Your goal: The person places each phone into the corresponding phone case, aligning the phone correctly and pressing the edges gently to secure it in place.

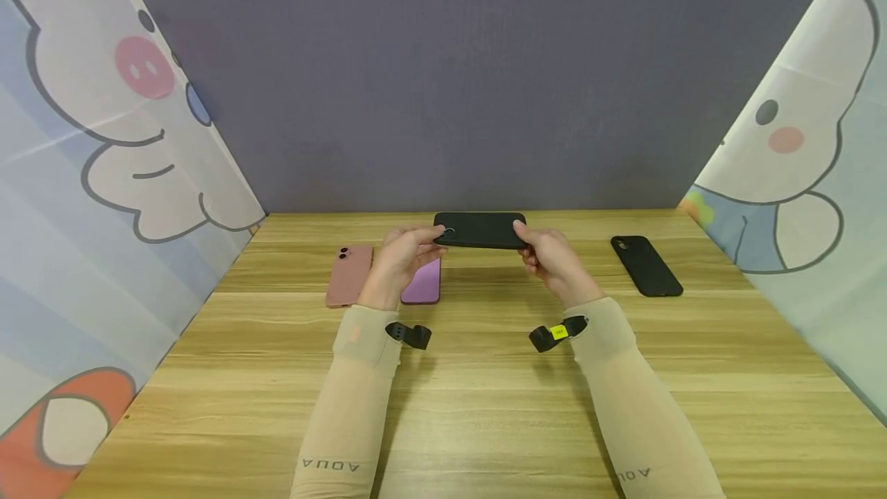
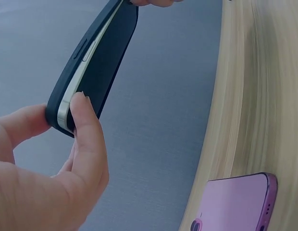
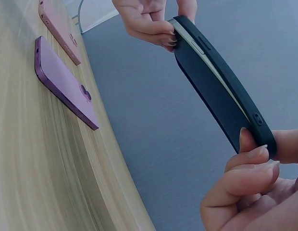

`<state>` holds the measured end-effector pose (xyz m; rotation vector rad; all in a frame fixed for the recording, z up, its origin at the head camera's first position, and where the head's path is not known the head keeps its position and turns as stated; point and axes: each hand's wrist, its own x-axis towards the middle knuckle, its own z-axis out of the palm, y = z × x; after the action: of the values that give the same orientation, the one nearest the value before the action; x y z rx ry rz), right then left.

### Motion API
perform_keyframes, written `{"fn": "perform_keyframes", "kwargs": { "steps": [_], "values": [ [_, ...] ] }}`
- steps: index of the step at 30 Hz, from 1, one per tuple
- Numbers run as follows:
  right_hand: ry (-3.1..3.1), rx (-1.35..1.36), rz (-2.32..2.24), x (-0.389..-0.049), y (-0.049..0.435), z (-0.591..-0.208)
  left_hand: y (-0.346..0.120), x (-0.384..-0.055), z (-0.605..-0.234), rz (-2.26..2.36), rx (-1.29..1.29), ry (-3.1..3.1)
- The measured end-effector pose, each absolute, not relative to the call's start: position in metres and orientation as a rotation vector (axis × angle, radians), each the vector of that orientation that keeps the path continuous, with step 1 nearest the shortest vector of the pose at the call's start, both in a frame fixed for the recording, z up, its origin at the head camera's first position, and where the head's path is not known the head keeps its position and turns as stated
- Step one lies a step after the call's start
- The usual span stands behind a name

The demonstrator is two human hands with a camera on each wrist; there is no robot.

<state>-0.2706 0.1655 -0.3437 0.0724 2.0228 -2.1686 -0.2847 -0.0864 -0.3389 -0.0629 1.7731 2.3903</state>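
Worktop (image 1: pixel 485 406): pale wood-look, grain running side to side. Left part: pink phone (image 1: pixel 350 277), back up, twin lenses (image 1: pixel 343 253) at the far left corner. Just right of that, not touching: purple phone (image 1: pixel 422 286), also back up, far end hidden in head view. Right side, well apart from both: black phone case (image 1: pixel 649 266), skewed, camera cutout (image 1: pixel 621 243) at far end, which leans left

2 phones (image 1: pixel 421 286) (image 2: pixel 105 60), 2 blk cases (image 1: pixel 480 230) (image 1: pixel 647 266), 1 pink item (image 1: pixel 349 277) (phone or case, can't tell), 2 hands (image 1: pixel 407 251) (image 1: pixel 554 256).

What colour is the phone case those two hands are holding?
The phone case is black, seen best in the head view.
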Motion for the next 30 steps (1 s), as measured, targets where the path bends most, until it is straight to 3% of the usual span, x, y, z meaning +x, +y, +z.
{"fn": "perform_keyframes", "kwargs": {
  "steps": [30],
  "values": [
    [1.979, 0.067, -2.157, -0.2686, 0.1651, -0.3437, -0.0822, -0.2849, -0.3362, 2.360, -0.152, 1.845]
  ]
}}
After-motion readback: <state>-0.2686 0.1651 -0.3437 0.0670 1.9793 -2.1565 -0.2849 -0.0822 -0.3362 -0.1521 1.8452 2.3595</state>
